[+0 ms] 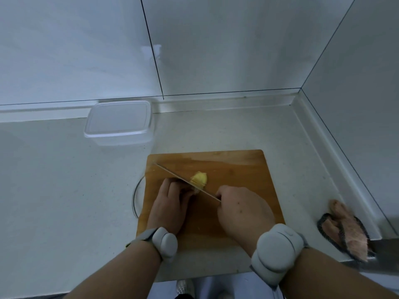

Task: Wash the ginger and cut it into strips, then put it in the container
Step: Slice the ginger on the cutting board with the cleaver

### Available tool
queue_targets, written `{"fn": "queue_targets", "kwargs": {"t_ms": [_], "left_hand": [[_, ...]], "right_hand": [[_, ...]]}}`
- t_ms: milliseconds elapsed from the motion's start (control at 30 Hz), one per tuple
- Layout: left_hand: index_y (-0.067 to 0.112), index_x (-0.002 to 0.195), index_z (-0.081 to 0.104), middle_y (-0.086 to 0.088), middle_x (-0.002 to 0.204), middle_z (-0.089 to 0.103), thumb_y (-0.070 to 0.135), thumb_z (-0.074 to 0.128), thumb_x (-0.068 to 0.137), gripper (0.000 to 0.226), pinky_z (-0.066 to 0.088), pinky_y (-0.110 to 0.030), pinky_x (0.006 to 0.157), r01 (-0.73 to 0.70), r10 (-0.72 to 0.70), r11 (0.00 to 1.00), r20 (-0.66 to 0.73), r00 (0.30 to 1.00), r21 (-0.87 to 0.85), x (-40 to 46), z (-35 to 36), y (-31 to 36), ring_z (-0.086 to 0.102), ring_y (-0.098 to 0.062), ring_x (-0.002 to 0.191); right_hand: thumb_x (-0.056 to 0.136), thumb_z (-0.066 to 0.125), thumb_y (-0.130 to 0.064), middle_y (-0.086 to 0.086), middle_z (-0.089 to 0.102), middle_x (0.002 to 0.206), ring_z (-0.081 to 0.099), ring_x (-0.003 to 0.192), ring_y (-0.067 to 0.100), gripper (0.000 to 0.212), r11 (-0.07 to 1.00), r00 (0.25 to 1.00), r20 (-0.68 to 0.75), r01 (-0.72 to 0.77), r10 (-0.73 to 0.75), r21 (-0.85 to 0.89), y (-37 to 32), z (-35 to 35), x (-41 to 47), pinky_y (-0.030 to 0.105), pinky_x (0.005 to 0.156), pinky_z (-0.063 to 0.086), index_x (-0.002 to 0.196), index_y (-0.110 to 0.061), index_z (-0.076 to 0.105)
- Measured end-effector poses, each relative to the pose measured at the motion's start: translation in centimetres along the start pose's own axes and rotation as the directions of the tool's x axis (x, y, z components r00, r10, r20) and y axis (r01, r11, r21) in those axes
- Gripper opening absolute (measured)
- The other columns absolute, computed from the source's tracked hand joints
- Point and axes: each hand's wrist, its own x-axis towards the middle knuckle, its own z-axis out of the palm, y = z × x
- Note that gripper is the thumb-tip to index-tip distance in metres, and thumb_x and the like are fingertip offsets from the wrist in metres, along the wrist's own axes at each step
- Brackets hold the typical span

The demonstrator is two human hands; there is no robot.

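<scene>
A wooden cutting board (237, 169) lies on the counter in front of me. On it sits a pile of yellow ginger slices (199, 179). My left hand (170, 203) holds the uncut piece of ginger (195, 191) down, fingers curled over it. My right hand (241, 210) grips the handle of a knife (179, 176), whose thin blade runs diagonally up-left between the slices and my left fingers. A clear plastic container (118, 124) stands behind the board to the left, near the wall.
A pink cloth with a dark edge (345, 231) lies at the counter's right edge. A curved wire or rim (135, 197) shows under the board's left side. White tiled walls meet in a corner at the back right.
</scene>
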Motion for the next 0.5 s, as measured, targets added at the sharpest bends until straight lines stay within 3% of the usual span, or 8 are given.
{"fn": "queue_targets", "kwargs": {"t_ms": [67, 267, 500], "left_hand": [[0.019, 0.100, 0.052, -0.007, 0.101, 0.056, 0.038, 0.049, 0.089, 0.022, 0.047, -0.026, 0.066, -0.006, 0.006, 1.000, 0.007, 1.000, 0.003, 0.0, 0.1, -0.2, 0.059, -0.025, 0.081], [0.011, 0.099, 0.059, -0.007, 0.102, 0.056, 0.026, 0.061, 0.090, 0.018, 0.051, -0.029, 0.070, -0.001, 0.001, 1.000, -0.003, 1.000, 0.001, 0.0, 0.1, -0.3, 0.060, -0.024, 0.083], [0.012, 0.097, 0.060, -0.003, 0.101, 0.056, 0.034, 0.050, 0.090, 0.025, 0.044, -0.020, 0.071, 0.001, -0.001, 1.000, 0.007, 1.000, -0.009, 0.1, 0.0, -0.2, 0.057, -0.016, 0.082]], "right_hand": [[0.097, 0.050, -0.018, -0.003, 0.064, 0.089, 0.062, 0.076, 0.015, 0.020, 1.000, 1.000, 0.004, 0.000, 0.000, -0.002, 0.0, -0.1, 0.1, 0.031, 0.070, 0.055, 0.113, -0.024, 0.061], [0.097, 0.049, -0.017, -0.002, 0.063, 0.091, 0.062, 0.079, 0.017, 0.022, 1.000, 1.000, 0.027, -0.007, 0.007, -0.020, -0.4, 0.0, 0.7, 0.034, 0.075, 0.056, 0.115, -0.024, 0.061], [0.098, 0.047, -0.015, -0.001, 0.063, 0.089, 0.063, 0.078, 0.018, 0.021, 0.999, 0.999, 0.040, -0.013, 0.015, -0.033, -1.2, 0.3, 2.1, 0.036, 0.077, 0.058, 0.110, -0.023, 0.062]]}}
